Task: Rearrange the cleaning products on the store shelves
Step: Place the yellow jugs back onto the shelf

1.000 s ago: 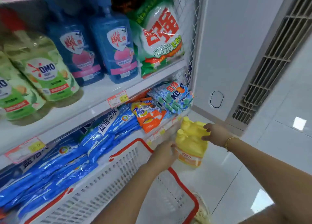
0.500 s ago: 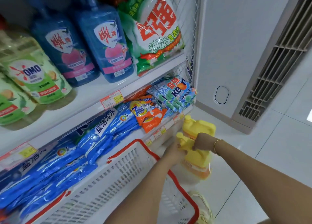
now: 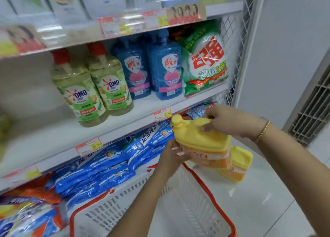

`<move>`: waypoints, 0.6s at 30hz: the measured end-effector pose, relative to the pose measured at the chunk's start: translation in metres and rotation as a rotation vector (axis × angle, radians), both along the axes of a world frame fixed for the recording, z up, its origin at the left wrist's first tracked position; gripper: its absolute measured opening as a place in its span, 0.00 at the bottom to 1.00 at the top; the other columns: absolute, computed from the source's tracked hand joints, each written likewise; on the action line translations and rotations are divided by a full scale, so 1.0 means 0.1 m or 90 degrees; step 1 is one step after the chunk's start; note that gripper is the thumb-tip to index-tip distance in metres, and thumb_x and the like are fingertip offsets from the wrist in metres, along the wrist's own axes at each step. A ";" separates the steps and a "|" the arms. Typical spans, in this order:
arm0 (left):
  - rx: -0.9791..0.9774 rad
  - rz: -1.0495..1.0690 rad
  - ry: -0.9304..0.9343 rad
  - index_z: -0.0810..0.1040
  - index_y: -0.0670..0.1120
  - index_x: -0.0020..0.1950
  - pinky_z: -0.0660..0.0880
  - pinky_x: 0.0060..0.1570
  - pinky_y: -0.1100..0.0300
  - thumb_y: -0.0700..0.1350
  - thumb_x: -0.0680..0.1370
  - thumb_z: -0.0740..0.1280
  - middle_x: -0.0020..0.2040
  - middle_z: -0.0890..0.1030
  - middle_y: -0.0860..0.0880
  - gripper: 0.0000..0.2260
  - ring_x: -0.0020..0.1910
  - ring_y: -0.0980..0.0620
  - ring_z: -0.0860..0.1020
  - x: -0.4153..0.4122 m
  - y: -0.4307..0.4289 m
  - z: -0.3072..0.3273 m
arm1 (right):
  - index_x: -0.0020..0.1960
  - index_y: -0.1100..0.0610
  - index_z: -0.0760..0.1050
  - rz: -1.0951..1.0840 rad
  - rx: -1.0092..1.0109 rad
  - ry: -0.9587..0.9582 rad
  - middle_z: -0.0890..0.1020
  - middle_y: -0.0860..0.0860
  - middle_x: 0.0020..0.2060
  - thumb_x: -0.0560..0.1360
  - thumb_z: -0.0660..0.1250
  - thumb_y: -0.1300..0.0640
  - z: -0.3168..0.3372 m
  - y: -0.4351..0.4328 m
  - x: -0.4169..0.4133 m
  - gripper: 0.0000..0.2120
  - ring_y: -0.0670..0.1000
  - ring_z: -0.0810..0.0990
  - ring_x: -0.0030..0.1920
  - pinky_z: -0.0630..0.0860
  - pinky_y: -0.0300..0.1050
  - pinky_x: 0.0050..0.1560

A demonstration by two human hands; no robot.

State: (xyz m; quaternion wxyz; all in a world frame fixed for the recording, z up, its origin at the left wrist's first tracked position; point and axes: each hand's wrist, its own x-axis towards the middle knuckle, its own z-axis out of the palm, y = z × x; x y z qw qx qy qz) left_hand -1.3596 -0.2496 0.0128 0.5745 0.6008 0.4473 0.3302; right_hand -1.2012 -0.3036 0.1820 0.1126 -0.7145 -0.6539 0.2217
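Yellow bottle (image 3: 200, 138) sits right of centre in the frame, held in the air in front of the lower shelf and above the far corner of the white basket (image 3: 125, 206). It is tilted, with the cap pointing up and left.

Right hand (image 3: 232, 122): fingers curled over the bottle's top near the handle. Left hand (image 3: 169, 156): fingers wrapped round the lower side by the orange label, taking the weight from below.

A second yellow bottle (image 3: 239, 165) is lower right, just behind the held one. Whether it rests on the floor cannot be told.

Judged step: carrying the bottle to a shelf slot. The middle shelf (image 3: 125, 126) shows bare board in front of and left of the green bottles (image 3: 110, 86).

To do it well:
- Level the bottle before setting it down.
- Keep the left hand under the base until the base meets the board.
- Bring it in clear of the shelf edge and its price tags.
- Turn the label outward and line it up with its neighbours.
- Let go with the top hand last.
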 end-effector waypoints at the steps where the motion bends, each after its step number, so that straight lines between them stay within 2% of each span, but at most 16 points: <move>1: 0.047 0.017 0.004 0.70 0.49 0.59 0.76 0.46 0.66 0.40 0.66 0.79 0.52 0.77 0.55 0.27 0.54 0.52 0.78 -0.14 0.01 0.14 | 0.45 0.63 0.75 0.022 0.034 0.015 0.74 0.54 0.39 0.74 0.70 0.53 0.17 0.01 -0.15 0.13 0.52 0.71 0.39 0.64 0.45 0.36; 2: 0.081 0.037 0.001 0.68 0.49 0.61 0.75 0.41 0.70 0.40 0.66 0.79 0.53 0.76 0.57 0.29 0.51 0.58 0.77 -0.29 0.01 0.26 | 0.47 0.65 0.75 0.049 0.061 0.025 0.74 0.54 0.39 0.74 0.70 0.53 0.35 0.02 -0.31 0.14 0.51 0.72 0.39 0.65 0.45 0.37; 4: 0.151 0.084 -0.002 0.67 0.50 0.62 0.74 0.41 0.73 0.40 0.65 0.80 0.54 0.75 0.58 0.32 0.48 0.67 0.75 -0.64 0.01 0.50 | 0.47 0.64 0.76 0.101 0.101 0.044 0.75 0.53 0.37 0.74 0.69 0.52 0.66 0.04 -0.65 0.14 0.51 0.72 0.38 0.65 0.44 0.38; 7: 0.227 0.177 -0.021 0.72 0.48 0.54 0.76 0.43 0.68 0.47 0.56 0.82 0.50 0.80 0.51 0.31 0.46 0.64 0.79 -1.29 0.01 0.82 | 0.48 0.64 0.77 0.180 0.168 0.088 0.75 0.53 0.37 0.74 0.70 0.52 0.98 0.02 -1.20 0.14 0.51 0.73 0.38 0.65 0.44 0.38; 10: 0.293 0.271 0.020 0.73 0.52 0.55 0.75 0.39 0.71 0.54 0.49 0.84 0.51 0.80 0.56 0.38 0.46 0.68 0.79 -2.01 0.07 1.15 | 0.46 0.59 0.78 0.264 0.257 0.165 0.76 0.49 0.36 0.73 0.71 0.54 1.05 0.00 -1.71 0.08 0.46 0.73 0.37 0.65 0.39 0.35; 12: 0.345 0.304 0.078 0.73 0.55 0.56 0.72 0.41 0.74 0.56 0.52 0.84 0.53 0.79 0.60 0.37 0.49 0.72 0.76 -2.45 0.11 1.31 | 0.46 0.56 0.77 0.299 0.304 0.213 0.75 0.45 0.34 0.73 0.71 0.55 1.01 0.06 -2.03 0.06 0.42 0.71 0.35 0.65 0.35 0.35; 14: 0.377 0.339 0.095 0.70 0.60 0.54 0.71 0.43 0.75 0.51 0.55 0.83 0.52 0.77 0.64 0.33 0.50 0.74 0.74 -2.84 0.13 1.40 | 0.46 0.55 0.77 0.319 0.327 0.264 0.75 0.44 0.34 0.73 0.71 0.56 0.93 0.20 -2.34 0.05 0.41 0.71 0.34 0.66 0.36 0.36; 18: 0.407 0.415 0.086 0.71 0.60 0.53 0.74 0.48 0.68 0.42 0.59 0.82 0.52 0.78 0.60 0.30 0.52 0.64 0.76 -3.44 0.22 1.40 | 0.52 0.53 0.79 0.352 0.337 0.316 0.77 0.43 0.39 0.74 0.69 0.56 0.83 0.48 -2.92 0.07 0.40 0.73 0.39 0.67 0.31 0.38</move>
